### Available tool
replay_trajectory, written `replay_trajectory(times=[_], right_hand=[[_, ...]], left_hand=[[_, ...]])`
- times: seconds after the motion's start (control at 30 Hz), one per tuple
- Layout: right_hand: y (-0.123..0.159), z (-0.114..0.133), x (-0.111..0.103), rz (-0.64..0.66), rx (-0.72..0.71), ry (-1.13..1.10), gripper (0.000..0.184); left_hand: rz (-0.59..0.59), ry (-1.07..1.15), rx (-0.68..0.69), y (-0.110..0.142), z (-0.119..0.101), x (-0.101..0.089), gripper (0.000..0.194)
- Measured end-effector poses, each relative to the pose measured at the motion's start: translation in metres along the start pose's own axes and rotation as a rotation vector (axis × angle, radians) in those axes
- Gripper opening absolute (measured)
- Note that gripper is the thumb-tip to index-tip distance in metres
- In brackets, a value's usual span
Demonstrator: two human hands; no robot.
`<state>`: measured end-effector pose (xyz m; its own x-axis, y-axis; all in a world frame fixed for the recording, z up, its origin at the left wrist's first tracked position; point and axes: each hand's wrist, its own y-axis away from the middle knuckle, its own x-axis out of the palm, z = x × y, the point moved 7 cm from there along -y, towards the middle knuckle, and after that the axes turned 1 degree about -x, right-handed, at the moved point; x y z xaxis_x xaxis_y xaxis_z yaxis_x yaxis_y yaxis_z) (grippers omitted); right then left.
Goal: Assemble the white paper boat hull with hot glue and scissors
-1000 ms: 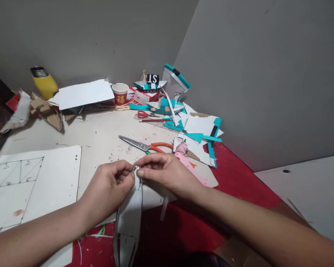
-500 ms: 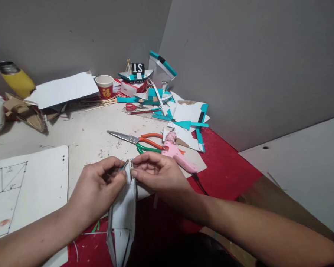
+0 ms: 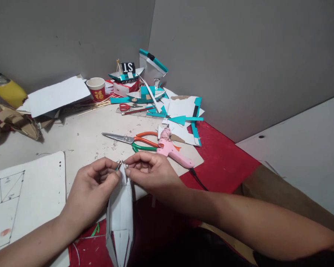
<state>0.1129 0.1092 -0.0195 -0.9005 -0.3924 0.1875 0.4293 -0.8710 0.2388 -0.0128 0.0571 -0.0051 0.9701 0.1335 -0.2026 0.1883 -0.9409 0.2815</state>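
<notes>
A long white paper boat (image 3: 119,211) with folded sides points away from me over the table's near edge. My left hand (image 3: 97,181) pinches the left side of its far, pointed tip. On the right side of the same tip, my right hand (image 3: 147,168) closes with thumb and forefinger. The very end of the tip is partly hidden between the fingers. Just beyond my hands lie large scissors (image 3: 125,138) with orange and green handles. A pink hot glue gun (image 3: 169,146) rests against their handles, its black cord running right.
A sheet with a drawn diagram (image 3: 28,200) lies at left. Farther back are a red paper cup (image 3: 97,91), a yellow bottle (image 3: 8,91), a cardboard piece (image 3: 19,120), a teal paper boat (image 3: 146,95) and small red scissors (image 3: 125,107). Grey panels (image 3: 225,55) stand behind.
The view has turned slightly right, so the table things sit farther left. Both hands keep their pinch on the white boat's tip.
</notes>
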Motion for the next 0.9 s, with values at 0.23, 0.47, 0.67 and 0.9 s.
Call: replay_trajectory(times=[0.23, 0.47, 0.67, 0.9], right_hand=[[0.000, -0.002, 0.000, -0.006, 0.004, 0.033, 0.016], [0.000, 0.003, -0.001, -0.010, -0.042, 0.113, 0.018], [0.002, 0.010, 0.000, 0.038, -0.181, 0.261, 0.010], [0.017, 0.042, -0.005, 0.112, -0.580, 0.717, 0.006]], left_hand=[[-0.006, -0.013, 0.043, 0.000, -0.004, 0.000, 0.019], [0.073, 0.084, -0.005, -0.003, 0.004, 0.004, 0.033], [0.125, 0.273, -0.103, -0.004, 0.017, 0.010, 0.031], [0.090, 0.386, -0.162, 0.001, 0.022, 0.015, 0.029]])
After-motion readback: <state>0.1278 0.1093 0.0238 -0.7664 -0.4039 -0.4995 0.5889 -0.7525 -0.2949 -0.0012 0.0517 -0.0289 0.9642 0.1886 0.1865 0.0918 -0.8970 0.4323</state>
